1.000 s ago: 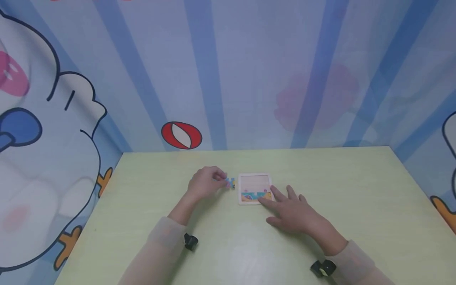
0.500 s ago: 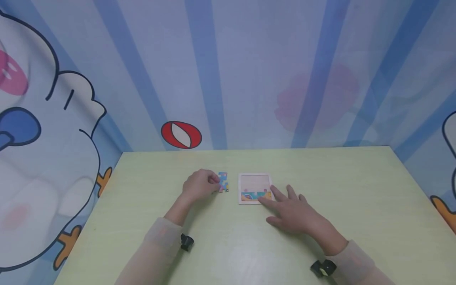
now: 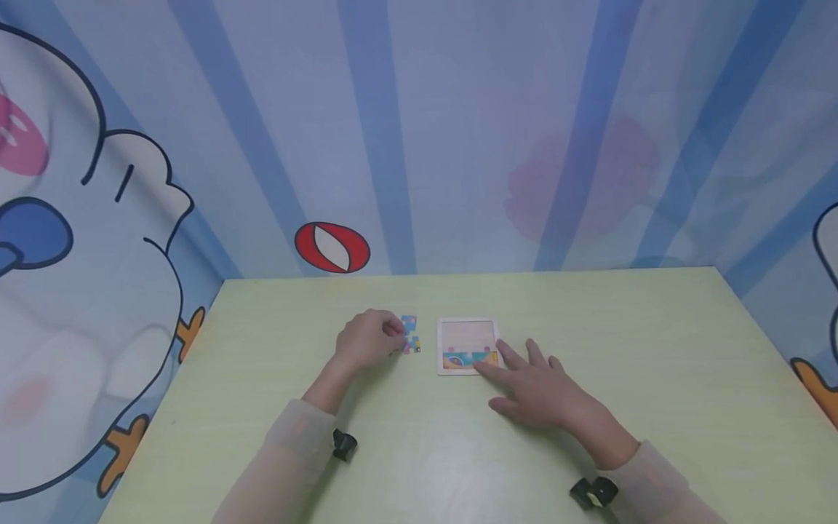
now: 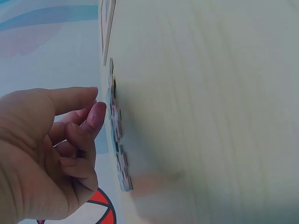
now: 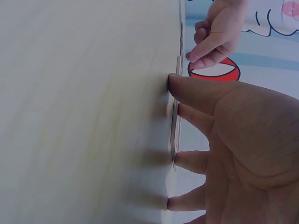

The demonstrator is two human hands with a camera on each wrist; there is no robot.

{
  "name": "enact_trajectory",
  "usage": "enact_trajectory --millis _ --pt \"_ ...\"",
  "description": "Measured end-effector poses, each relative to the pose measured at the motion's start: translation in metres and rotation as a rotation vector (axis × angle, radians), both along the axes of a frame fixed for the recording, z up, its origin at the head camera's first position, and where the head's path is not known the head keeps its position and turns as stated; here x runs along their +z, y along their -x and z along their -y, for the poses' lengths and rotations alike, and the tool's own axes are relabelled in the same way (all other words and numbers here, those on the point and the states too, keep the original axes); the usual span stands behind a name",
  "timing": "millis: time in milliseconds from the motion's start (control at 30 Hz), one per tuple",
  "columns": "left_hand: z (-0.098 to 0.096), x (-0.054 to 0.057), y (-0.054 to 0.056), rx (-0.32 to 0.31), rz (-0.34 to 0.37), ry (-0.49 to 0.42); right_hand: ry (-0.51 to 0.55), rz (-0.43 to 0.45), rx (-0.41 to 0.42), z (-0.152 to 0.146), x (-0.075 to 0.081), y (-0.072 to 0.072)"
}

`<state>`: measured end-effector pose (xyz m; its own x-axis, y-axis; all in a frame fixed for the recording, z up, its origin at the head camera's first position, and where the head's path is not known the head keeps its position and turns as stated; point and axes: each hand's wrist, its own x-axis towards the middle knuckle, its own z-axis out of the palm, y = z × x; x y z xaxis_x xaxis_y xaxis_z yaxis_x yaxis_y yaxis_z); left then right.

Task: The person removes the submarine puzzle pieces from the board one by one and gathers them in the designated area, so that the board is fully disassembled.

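Several small blue and multicoloured jigsaw pieces (image 3: 410,327) lie flat beside a white-rimmed puzzle frame (image 3: 441,335). My left hand (image 3: 366,339) is at their left side, fingers bent and thumb near the index fingertip. In the left wrist view the fingertips hover close to the row of pieces (image 4: 117,121), and I see nothing held between them. Joined pieces (image 3: 462,361) fill the lower strip of the frame; its upper part shows a bare base. My right hand (image 3: 540,389) spreads its fingers, the index tip on the frame's lower part and another fingertip at its right edge.
A pale yellow-green table (image 3: 419,458) carries everything and ends at a cartoon-printed, blue-striped backdrop (image 3: 445,145). Each wrist wears a small black device, one on the left (image 3: 344,445) and one on the right (image 3: 593,493).
My left hand has moved a little left with the jigsaw pieces, and more of them show beside its fingertips. It has stayed almost still over the last half second. The right hand has not moved.
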<state>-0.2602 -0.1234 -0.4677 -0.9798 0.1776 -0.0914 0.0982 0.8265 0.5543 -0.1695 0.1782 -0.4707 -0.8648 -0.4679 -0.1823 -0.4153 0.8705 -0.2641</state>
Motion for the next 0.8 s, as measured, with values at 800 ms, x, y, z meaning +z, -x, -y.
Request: enact_trajectory --millis 800 --pt "-0.027 -0.004 -0.011 -0.214 0.011 -0.094 -0.005 -0.004 -0.011 0.001 -0.003 0.001"
